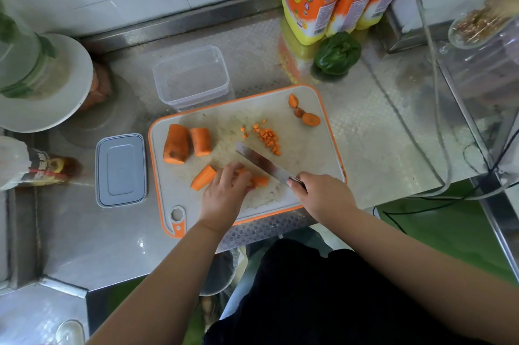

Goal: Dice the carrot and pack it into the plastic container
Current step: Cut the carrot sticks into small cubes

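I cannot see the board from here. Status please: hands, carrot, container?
Left hand holds carrot strips; right hand grips knife. Small dice pile on cutting board. Plastic container open, empty. Nothing in the way.

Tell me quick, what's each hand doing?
Left hand: fingers curled, holding down carrot strips.
Right hand: gripping the knife.

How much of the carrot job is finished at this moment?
Early stage. Done: a small pile of diced carrot lies on the cutting board. In hand: the left hand holds carrot strips while the right hand cuts with the knife. Left: three carrot chunks uncut, plastic container empty, lid off.
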The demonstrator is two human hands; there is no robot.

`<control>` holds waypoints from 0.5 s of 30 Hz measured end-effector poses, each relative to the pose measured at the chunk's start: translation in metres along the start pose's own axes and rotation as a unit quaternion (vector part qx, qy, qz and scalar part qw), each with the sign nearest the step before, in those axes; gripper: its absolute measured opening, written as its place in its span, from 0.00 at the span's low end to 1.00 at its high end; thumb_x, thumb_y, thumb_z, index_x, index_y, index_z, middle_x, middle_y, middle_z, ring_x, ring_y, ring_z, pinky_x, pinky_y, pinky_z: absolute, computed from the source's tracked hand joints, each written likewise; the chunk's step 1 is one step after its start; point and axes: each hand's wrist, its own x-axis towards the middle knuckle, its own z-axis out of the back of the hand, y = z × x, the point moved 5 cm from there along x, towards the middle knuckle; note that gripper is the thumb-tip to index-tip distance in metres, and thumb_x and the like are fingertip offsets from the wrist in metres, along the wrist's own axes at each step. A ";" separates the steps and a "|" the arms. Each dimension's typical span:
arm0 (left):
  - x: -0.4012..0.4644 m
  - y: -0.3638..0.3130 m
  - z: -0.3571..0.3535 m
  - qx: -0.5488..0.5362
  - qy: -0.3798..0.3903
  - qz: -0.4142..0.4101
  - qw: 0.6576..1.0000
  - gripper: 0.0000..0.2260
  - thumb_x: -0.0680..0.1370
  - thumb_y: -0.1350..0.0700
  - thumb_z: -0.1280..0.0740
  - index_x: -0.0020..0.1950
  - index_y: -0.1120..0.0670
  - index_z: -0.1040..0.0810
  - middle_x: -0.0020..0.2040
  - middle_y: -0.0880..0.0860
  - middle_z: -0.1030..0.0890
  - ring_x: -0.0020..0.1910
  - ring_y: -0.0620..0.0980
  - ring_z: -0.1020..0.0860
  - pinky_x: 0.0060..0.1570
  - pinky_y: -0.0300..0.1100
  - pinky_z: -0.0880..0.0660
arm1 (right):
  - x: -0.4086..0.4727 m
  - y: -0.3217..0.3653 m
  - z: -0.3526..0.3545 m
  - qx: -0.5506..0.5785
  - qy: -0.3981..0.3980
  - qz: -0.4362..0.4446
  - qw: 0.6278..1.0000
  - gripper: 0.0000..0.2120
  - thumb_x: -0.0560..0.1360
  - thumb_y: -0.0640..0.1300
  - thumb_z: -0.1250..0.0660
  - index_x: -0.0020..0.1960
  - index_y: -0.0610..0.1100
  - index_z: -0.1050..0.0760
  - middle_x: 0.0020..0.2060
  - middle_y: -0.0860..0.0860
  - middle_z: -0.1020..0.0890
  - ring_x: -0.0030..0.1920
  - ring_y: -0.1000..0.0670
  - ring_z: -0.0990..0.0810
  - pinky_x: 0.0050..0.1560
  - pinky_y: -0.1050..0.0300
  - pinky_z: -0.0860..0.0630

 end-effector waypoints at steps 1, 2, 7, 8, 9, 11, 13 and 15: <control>-0.001 -0.002 0.000 -0.002 -0.007 -0.012 1.000 0.17 0.67 0.59 0.21 0.50 0.51 0.25 0.55 0.52 0.27 0.45 0.56 0.22 0.27 0.46 0.24 | 0.001 0.002 -0.001 -0.005 0.006 0.007 1.000 0.17 0.81 0.56 0.47 0.41 0.45 0.32 0.29 0.50 0.29 0.35 0.45 0.26 0.32 0.54 0.37; -0.001 -0.003 -0.001 -0.001 -0.014 -0.029 0.999 0.16 0.68 0.60 0.21 0.50 0.52 0.23 0.54 0.52 0.27 0.45 0.56 0.23 0.27 0.46 0.24 | 0.001 0.003 -0.002 -0.012 0.014 0.014 1.000 0.17 0.81 0.56 0.47 0.41 0.45 0.32 0.28 0.51 0.30 0.35 0.46 0.27 0.32 0.54 0.37; 0.008 -0.002 -0.004 0.009 -0.031 -0.041 0.999 0.07 0.71 0.60 0.23 0.45 0.53 0.17 0.47 0.53 0.21 0.44 0.55 0.24 0.29 0.46 0.24 | 0.003 0.010 -0.011 -0.002 0.036 0.014 0.999 0.18 0.82 0.55 0.48 0.40 0.45 0.35 0.27 0.52 0.33 0.34 0.45 0.28 0.34 0.53 0.35; 0.010 -0.001 -0.004 0.010 -0.037 -0.037 0.999 0.05 0.72 0.60 0.24 0.45 0.53 0.18 0.47 0.53 0.20 0.44 0.54 0.24 0.30 0.46 0.24 | 0.003 0.011 -0.010 0.001 0.032 0.011 0.999 0.18 0.82 0.55 0.48 0.40 0.45 0.35 0.27 0.52 0.33 0.34 0.45 0.28 0.34 0.53 0.35; 0.011 0.001 -0.003 0.012 -0.044 -0.037 0.998 0.04 0.73 0.60 0.25 0.45 0.54 0.18 0.47 0.53 0.20 0.45 0.54 0.25 0.31 0.46 0.24 | 0.004 0.013 -0.010 0.002 0.028 0.008 1.000 0.17 0.82 0.55 0.48 0.40 0.45 0.35 0.27 0.52 0.32 0.34 0.45 0.29 0.34 0.53 0.35; 0.010 0.004 -0.002 0.019 -0.056 -0.048 0.997 0.03 0.74 0.59 0.26 0.46 0.55 0.18 0.48 0.53 0.20 0.45 0.54 0.25 0.35 0.47 0.23 | 0.005 0.015 -0.009 -0.001 0.025 0.010 1.000 0.16 0.82 0.54 0.48 0.41 0.45 0.35 0.28 0.52 0.32 0.34 0.45 0.29 0.33 0.54 0.36; 0.008 0.003 -0.003 0.012 -0.063 -0.071 0.995 0.06 0.75 0.58 0.26 0.48 0.55 0.20 0.49 0.54 0.20 0.46 0.55 0.23 0.36 0.48 0.22 | 0.005 0.017 -0.010 -0.003 0.024 0.013 1.000 0.15 0.82 0.54 0.49 0.42 0.46 0.36 0.30 0.51 0.30 0.34 0.45 0.29 0.33 0.54 0.38; 0.005 -0.002 -0.007 -0.017 -0.057 -0.102 0.993 0.08 0.76 0.54 0.27 0.50 0.53 0.23 0.50 0.54 0.20 0.47 0.58 0.21 0.38 0.49 0.21 | 0.004 0.019 -0.011 0.000 0.020 0.013 1.000 0.15 0.82 0.54 0.48 0.42 0.46 0.36 0.32 0.49 0.26 0.35 0.43 0.27 0.33 0.54 0.38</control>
